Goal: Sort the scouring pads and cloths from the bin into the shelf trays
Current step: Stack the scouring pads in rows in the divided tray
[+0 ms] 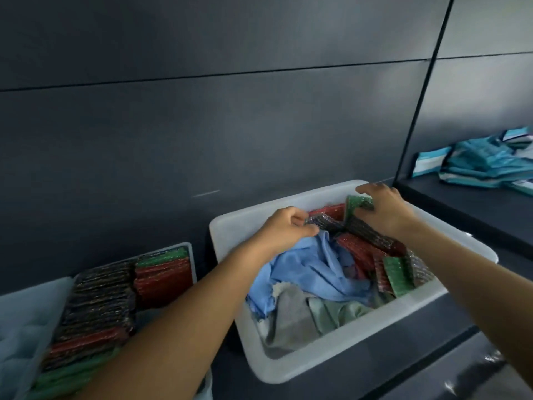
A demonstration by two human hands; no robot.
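A white bin point(331, 346) in the middle holds a blue cloth point(305, 272), a grey cloth point(291, 316) and several wrapped scouring pads in red, green and dark colours. My left hand point(284, 230) pinches a dark scouring pad point(324, 222) at the bin's back. My right hand point(385, 210) grips a green scouring pad point(357, 202) near the back right corner. To the left, a white shelf tray point(191, 256) holds rows of dark, red and green pads point(101, 301).
A dark panelled wall rises behind the bin. At the right, a dark shelf point(467, 203) carries teal and white packaged cloths point(484, 161). A pale tray point(20, 327) lies at the far left. A glossy dark surface runs below the bin.
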